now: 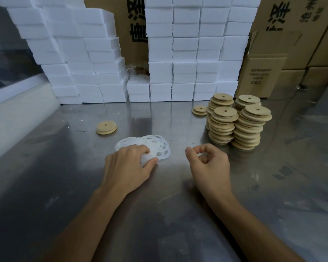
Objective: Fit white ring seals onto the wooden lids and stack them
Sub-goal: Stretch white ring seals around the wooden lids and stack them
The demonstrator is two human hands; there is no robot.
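One ring at a time: my left hand (130, 163) presses fingers onto the white ring seals (155, 146) piled mid-table. Slide a single seal clear. My right hand (208, 161) is curled, apparently empty. Unsealed wooden lids (235, 125) stand stacked right.

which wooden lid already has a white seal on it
The lone wooden lid lying left of the white rings, far from the stacks: a white band shows around its edge.

Pale tan wooden lids (246, 125), translucent white ring seals (155, 146) — grey steel table (64, 167), white foam blocks (187, 53)
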